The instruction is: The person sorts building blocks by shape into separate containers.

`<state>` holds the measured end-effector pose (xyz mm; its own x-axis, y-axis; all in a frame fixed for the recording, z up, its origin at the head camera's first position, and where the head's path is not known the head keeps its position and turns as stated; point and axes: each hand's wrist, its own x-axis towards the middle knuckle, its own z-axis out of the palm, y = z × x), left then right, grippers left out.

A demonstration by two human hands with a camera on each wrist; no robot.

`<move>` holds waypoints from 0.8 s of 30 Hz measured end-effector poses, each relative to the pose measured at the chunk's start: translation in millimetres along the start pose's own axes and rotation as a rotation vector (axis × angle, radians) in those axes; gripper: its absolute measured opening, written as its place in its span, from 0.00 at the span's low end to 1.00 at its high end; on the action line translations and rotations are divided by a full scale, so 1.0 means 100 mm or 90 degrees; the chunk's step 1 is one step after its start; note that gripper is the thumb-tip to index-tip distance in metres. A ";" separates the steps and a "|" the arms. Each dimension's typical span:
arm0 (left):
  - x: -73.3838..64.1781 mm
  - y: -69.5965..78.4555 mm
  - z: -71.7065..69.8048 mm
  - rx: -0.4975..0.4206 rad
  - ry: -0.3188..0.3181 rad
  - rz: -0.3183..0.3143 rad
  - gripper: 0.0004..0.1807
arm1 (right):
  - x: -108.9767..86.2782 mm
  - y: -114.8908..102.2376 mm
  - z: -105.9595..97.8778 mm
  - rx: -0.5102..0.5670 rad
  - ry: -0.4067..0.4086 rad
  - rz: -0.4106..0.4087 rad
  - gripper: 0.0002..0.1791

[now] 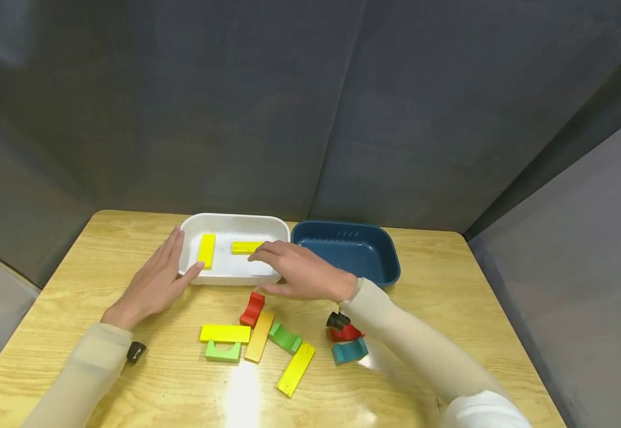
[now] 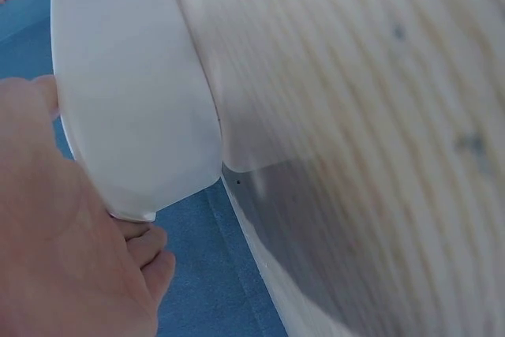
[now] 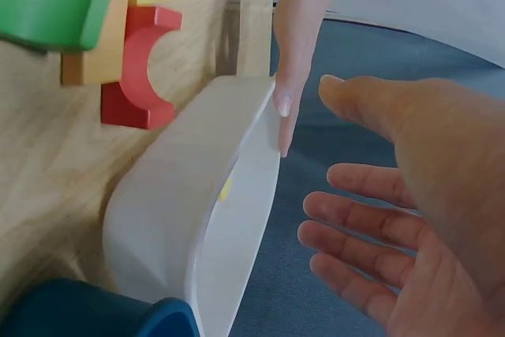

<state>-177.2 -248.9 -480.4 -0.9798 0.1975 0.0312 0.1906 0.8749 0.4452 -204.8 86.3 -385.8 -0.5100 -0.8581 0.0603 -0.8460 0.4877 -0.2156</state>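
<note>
My left hand (image 1: 152, 282) rests at the left end of a white plastic tub (image 1: 235, 280), fingers straight along its outer side and thumb over the front rim. In the left wrist view the tub's white wall (image 2: 134, 76) lies against this hand. Over the tub's right part hovers my right hand (image 1: 302, 270), holding nothing; the right wrist view shows its fingers (image 3: 355, 226) spread and loosely bent, apart from the rim. One yellow block (image 1: 207, 251) lies inside at the left. A second yellow block (image 1: 243, 248) is partly hidden by the right hand.
A dark blue tub (image 1: 390, 261) stands against the white tub's right side. In front lie yellow blocks (image 1: 296, 369), a tan block (image 1: 259, 337), green arches (image 1: 223, 352) and a red arch (image 1: 252, 309). Under the right forearm are another red arch (image 1: 346, 333) and a teal arch (image 1: 350, 351).
</note>
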 end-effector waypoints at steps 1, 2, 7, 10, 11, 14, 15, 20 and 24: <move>0.00 0.00 0.00 0.001 0.002 0.000 0.55 | -0.04 -0.01 0.00 0.003 0.002 -0.004 0.32; 0.00 0.00 0.00 0.001 0.002 0.000 0.55 | -0.07 -0.02 -0.01 0.004 0.005 -0.008 0.32; 0.01 0.02 0.02 -0.004 0.010 0.009 0.55 | -0.29 -0.09 0.01 0.009 0.022 -0.029 0.29; 0.03 0.04 0.03 -0.004 0.013 0.014 0.55 | -0.42 -0.13 0.04 0.011 0.032 -0.032 0.29; 0.04 0.04 0.04 -0.003 0.013 0.014 0.55 | -0.47 -0.15 0.04 0.014 0.032 -0.028 0.29; 0.05 0.05 0.04 0.000 0.011 0.010 0.55 | -0.58 -0.19 0.07 0.026 0.017 -0.011 0.30; 0.04 0.06 0.04 0.002 0.009 0.008 0.55 | -0.62 -0.20 0.08 0.029 0.008 -0.003 0.31; 0.03 0.05 0.04 0.000 0.005 0.006 0.55 | -0.77 -0.26 0.12 0.038 -0.012 0.017 0.30; 0.03 0.03 0.04 0.000 0.005 0.006 0.55 | -0.87 -0.30 0.17 0.034 -0.008 0.016 0.29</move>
<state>-179.7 -243.5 -482.4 -0.9784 0.2024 0.0430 0.2001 0.8730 0.4448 -131.9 143.9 -401.1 -0.5283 -0.8480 0.0417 -0.8234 0.4997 -0.2687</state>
